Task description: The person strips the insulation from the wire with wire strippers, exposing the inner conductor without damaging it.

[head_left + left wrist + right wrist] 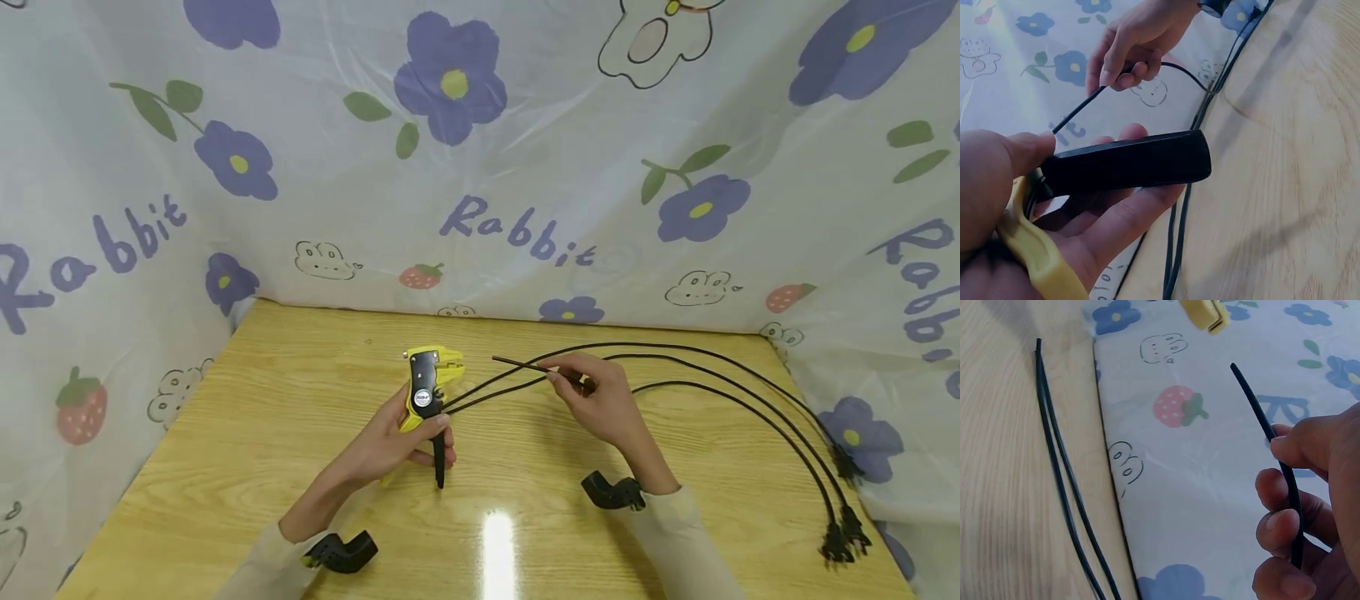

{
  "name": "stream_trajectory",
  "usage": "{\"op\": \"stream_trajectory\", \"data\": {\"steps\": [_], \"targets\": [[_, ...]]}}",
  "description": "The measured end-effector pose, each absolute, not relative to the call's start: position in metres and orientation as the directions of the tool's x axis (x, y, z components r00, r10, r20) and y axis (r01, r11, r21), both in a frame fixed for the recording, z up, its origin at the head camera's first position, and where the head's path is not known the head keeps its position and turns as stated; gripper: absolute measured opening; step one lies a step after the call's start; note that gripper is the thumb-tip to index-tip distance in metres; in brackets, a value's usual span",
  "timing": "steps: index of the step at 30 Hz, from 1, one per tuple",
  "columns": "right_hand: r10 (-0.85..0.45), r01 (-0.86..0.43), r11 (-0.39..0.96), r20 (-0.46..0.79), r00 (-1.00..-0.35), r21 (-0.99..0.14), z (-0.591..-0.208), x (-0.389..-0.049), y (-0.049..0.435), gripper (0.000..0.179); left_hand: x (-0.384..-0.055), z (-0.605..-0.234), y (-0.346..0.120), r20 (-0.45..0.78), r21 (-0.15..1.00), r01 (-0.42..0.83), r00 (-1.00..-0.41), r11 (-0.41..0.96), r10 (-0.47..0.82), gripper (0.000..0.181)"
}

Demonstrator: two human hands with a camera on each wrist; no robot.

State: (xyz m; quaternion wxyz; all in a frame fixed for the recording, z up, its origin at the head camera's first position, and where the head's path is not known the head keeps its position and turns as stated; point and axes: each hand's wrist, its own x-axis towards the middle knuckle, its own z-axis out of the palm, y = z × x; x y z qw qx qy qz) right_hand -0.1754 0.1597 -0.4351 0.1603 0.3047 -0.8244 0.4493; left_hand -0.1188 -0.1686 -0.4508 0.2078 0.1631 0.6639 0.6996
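Note:
My left hand (405, 437) grips a yellow and black wire stripper (423, 387), its head up and its jaws facing right. In the left wrist view the black handle (1129, 164) lies across the fingers, with the yellow handle (1041, 250) against the palm. Between thumb and fingers, my right hand (596, 396) pinches a black power cord (1257, 409) a little behind its cut end. That free end points left toward the stripper jaws, with a gap between them. The rest of this cord runs off to the right.
Two more black cords (652, 344) curve over the wooden table (247, 467), their cut ends near the stripper. Plugs (836, 546) of the cords lie at the right edge. A patterned cloth (517, 167) hangs behind and at the sides.

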Motion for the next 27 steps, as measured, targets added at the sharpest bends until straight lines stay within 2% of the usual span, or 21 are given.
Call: {"op": "stream_trajectory", "data": {"steps": [6, 11, 18, 27], "targets": [[-0.35, -0.657, 0.386, 0.556, -0.753, -0.647, -0.431, -0.175, 0.16, 0.02, -0.12, -0.451, -0.162, 0.017, 0.997, -0.027, -0.831, -0.071, 0.556, 0.071], [-0.345, -0.645, 0.38, 0.545, -0.764, -0.663, -0.429, -0.175, 0.161, 0.02, -0.122, -0.451, -0.155, 0.059, 0.996, 0.005, -0.812, -0.094, 0.58, 0.066], [-0.358, -0.63, 0.376, 0.52, -0.775, -0.68, -0.425, -0.175, 0.162, 0.017, -0.122, -0.449, -0.147, 0.039, 0.995, -0.025, -0.8, -0.098, 0.599, 0.061], [-0.362, -0.628, 0.36, 0.517, -0.776, -0.69, -0.42, -0.171, 0.162, 0.018, -0.124, -0.448, -0.137, 0.111, 0.984, -0.001, -0.776, -0.177, 0.621, 0.057]]}}
